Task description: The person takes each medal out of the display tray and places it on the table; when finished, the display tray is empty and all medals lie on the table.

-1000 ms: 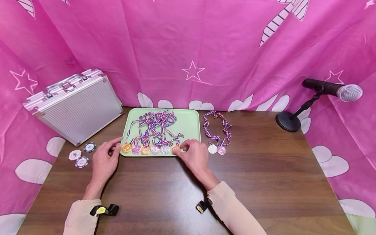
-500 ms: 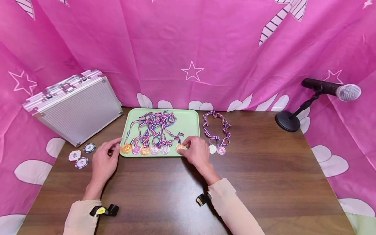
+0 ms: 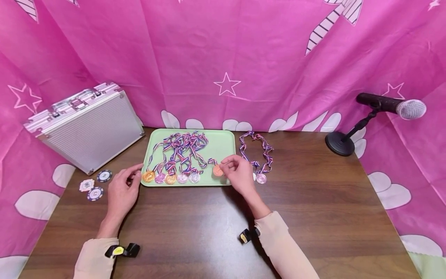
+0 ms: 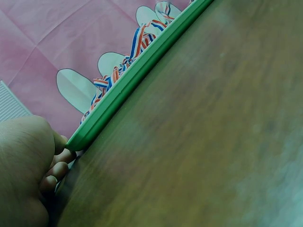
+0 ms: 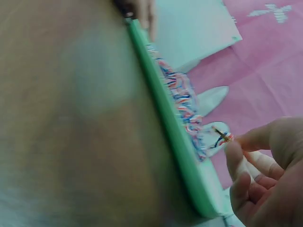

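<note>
The right hand pinches an orange medal just left of its fingertips, above the green tray. Only the left-wrist view shows the left hand, loosely curled, touching the tray's corner.

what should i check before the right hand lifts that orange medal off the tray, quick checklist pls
1. Right hand has the orange medal: ok, fingertips pinch it at its ribbon end, raised off the row.
2. Ribbon free of the others: cannot tell, it runs back toward the tangled ribbon pile.
3. Green tray steadied: ok, the left hand touches its near left corner.
4. Other five medals undisturbed: ok, lined along the tray's near edge.
5. Space beside the tray: not ok, two medals with ribbons already lie right of it, close to the right hand.
6. Poker chips and silver case out of the way: ok, far left.
</note>
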`<state>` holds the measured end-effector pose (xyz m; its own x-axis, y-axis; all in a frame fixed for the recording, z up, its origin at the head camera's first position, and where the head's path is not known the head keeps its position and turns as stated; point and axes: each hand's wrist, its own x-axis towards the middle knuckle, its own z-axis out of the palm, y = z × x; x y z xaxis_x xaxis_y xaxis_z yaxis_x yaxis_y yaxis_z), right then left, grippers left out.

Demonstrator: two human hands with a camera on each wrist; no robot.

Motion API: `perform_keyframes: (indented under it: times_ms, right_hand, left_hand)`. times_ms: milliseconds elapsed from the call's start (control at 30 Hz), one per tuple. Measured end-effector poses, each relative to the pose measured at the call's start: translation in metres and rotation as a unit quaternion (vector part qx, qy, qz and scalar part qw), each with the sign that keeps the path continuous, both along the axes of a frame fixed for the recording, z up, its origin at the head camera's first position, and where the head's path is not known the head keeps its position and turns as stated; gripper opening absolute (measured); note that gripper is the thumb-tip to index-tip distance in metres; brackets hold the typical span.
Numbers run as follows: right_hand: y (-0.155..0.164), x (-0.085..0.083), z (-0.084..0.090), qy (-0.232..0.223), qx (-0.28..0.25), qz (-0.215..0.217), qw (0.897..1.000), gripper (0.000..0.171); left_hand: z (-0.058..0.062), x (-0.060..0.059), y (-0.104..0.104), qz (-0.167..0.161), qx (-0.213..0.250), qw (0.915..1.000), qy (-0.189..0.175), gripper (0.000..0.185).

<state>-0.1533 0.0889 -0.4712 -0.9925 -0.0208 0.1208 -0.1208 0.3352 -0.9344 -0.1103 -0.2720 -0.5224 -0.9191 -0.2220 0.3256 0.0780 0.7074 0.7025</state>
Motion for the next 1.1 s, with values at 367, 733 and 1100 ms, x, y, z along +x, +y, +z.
perform_keyframes:
  times_ms: [367, 733, 1100]
  right_hand:
    - [0.014, -0.004, 0.048, -0.048, -0.188, 0.003, 0.981, 0.018]
    - [0.028, 0.01, 0.108, 0.018, -0.222, 0.041, 0.974, 0.022]
    - [0.07, -0.009, 0.164, 0.147, -0.26, -0.018, 0.954, 0.017]
  left_hand:
    - [0.001, 0.001, 0.001, 0.002, 0.001, 1.0, -0.002, 0.03]
    - [0.002, 0.001, 0.001, 0.0, 0.004, 0.9999, 0.009, 0.029]
    - [0.0, 0.001, 0.0, -0.003, 0.001, 0.9999, 0.013, 0.029]
